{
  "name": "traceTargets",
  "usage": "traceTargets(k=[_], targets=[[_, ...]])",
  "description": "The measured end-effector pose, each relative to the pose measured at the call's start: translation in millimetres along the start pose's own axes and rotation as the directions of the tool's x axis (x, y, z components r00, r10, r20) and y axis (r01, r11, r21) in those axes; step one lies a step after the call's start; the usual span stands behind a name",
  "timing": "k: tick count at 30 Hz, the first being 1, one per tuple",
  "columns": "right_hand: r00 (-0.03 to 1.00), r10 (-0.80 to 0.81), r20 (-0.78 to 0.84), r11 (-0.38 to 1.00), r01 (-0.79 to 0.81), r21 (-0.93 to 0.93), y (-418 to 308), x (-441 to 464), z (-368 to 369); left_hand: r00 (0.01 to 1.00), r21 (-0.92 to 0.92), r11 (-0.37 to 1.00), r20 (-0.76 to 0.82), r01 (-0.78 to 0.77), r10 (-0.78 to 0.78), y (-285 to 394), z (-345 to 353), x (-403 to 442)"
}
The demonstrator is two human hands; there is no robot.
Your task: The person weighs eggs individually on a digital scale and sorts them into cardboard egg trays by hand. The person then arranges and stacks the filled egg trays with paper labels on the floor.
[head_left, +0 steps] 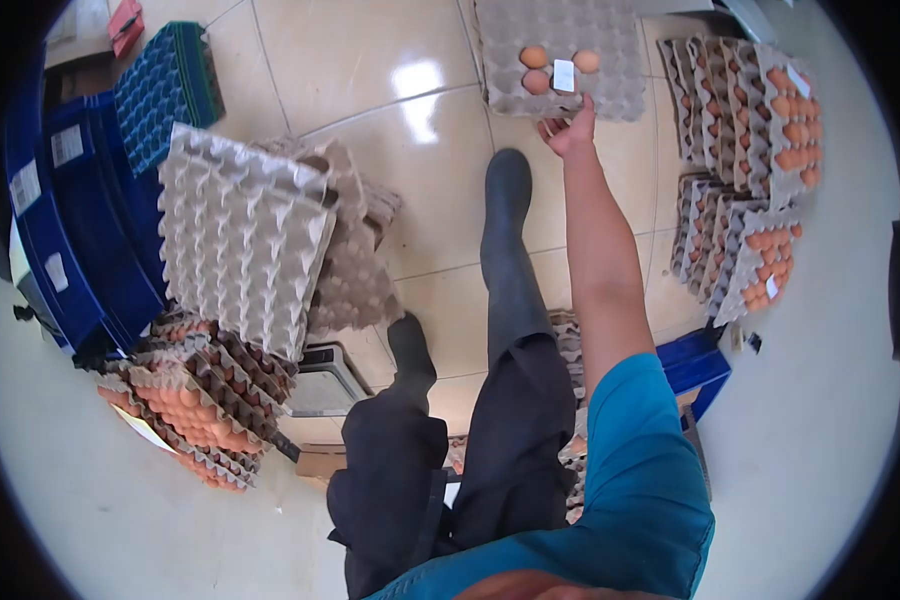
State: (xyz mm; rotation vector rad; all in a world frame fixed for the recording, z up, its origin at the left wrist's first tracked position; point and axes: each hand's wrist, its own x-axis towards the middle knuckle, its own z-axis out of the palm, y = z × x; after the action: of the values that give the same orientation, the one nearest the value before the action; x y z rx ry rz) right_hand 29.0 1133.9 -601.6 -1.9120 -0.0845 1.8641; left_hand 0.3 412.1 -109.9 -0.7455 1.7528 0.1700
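In the head view, your right hand (570, 132) is at the near edge of the gray egg tray (615, 95), thumb against the rim and fingers loosely curled; you cannot tell from this whether it grips. That tray lies ahead of your boots (508, 190), bearing three visible brown eggs (586, 62) around a white label (564, 75). Filled trays (795, 130) stand to its right. Your left hand is out of sight, its grip unknown.
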Motion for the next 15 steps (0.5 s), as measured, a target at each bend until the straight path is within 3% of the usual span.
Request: traceTargets(k=[7,15], targets=[[0.999,0.038,0.005,0.999,-0.038,-0.019,90.6,-45.3,-85.4,1.0,-0.027,1.0,-0.006,-0.01,0.01,-140.2,-27.0,46.4],[0.993,0.098,-0.071,0.995,-0.099,-0.023,237.7,-92.5,-208.8,0.996,-0.059,0.994,-0.002,0.09,-0.091,-304.3,-39.1,24.2]])
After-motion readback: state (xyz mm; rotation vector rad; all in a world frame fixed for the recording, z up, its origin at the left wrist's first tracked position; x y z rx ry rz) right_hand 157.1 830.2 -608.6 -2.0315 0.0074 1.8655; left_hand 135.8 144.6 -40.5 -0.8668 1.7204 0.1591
